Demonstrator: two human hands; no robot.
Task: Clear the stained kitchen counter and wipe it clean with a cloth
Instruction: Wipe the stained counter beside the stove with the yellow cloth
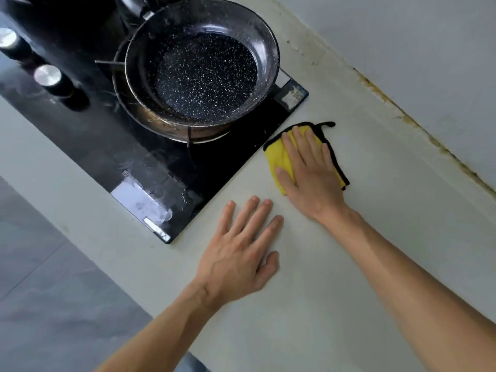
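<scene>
Counter (349,264): right hand (311,173) flat on cloth (279,159).

Single head view, from above my forearms, tilted forward and down, close over the counter (335,291); hob (150,157) upper left, wall (416,49) upper right.

Matt, pale, smooth worktop (335,277). Glossy black glass hob (128,146), smeared. Speckled dark non-stick pan (204,73) with shiny rim. Brushed-metal caps on 2 black knobs (48,76). Soft yellow cloth (281,157), black stitched edging. Grimy brownish wall seam (418,124).
</scene>
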